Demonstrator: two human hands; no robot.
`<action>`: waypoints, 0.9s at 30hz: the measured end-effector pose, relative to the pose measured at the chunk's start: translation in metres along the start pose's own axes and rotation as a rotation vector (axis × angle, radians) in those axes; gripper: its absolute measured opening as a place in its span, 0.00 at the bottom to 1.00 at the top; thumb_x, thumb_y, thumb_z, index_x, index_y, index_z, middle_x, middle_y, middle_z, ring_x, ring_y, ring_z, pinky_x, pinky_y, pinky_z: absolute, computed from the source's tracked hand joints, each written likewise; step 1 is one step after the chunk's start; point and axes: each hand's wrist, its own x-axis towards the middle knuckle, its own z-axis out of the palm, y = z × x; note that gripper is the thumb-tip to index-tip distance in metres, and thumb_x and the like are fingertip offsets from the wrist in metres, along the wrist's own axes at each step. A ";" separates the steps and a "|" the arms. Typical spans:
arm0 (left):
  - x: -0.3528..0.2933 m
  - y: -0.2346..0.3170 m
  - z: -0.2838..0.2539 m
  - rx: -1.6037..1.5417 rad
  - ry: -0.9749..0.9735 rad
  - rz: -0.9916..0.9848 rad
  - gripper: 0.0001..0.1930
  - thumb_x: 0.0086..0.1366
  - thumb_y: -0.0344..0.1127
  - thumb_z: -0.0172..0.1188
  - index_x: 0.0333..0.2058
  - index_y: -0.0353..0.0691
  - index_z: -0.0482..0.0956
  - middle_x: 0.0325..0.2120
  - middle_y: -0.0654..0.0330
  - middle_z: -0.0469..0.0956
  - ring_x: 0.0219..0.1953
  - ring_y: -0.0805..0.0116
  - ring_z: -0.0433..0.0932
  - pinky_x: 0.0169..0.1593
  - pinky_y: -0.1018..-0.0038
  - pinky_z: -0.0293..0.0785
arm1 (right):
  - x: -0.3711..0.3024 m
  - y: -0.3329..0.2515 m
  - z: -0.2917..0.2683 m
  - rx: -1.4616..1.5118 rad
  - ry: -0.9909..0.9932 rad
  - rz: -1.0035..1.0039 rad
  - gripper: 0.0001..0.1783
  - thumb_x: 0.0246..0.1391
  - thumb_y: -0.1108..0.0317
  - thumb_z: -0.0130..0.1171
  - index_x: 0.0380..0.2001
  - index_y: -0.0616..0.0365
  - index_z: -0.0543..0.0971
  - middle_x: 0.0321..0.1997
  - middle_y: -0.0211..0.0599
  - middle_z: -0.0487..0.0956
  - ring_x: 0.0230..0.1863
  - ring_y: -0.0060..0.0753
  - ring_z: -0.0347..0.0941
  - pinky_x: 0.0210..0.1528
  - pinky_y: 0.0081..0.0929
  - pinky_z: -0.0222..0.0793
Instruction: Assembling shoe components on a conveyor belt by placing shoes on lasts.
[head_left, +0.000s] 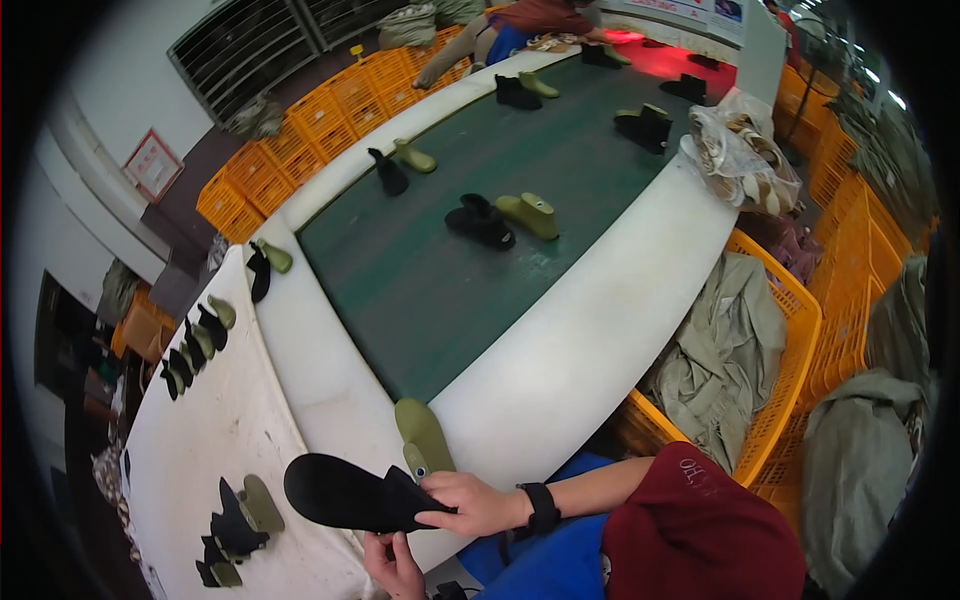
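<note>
My right hand [478, 503], with a black watch on the wrist, grips a black shoe upper [340, 492] by its narrow end. The broad rounded end points left, over the white table edge. Below it, my left hand [395, 568] is closed with thumb and fingertip at the upper's lower edge; part of this hand is cut off by the picture's rim. Just beyond my right fingers is an olive-green shoe last [422, 437] with a round hole near its heel. I cannot tell whether my fingers touch it. The black upper hides part of the last.
A dark green conveyor belt [400, 290] carries black uppers beside green lasts [527, 214]. More pairs [240, 520] line the white table [260, 430] on the left. An orange crate [800, 330] of grey-green cloth stands right. Another person [540, 18] leans over the far end.
</note>
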 end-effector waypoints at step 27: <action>0.076 -0.049 0.073 0.270 -0.347 0.071 0.43 0.48 0.45 0.63 0.59 0.41 0.48 0.24 0.48 0.76 0.26 0.50 0.75 0.31 0.64 0.72 | 0.000 0.025 -0.168 -0.565 -0.189 0.649 0.26 0.47 0.51 0.57 0.44 0.59 0.72 0.30 0.46 0.76 0.29 0.38 0.72 0.35 0.26 0.68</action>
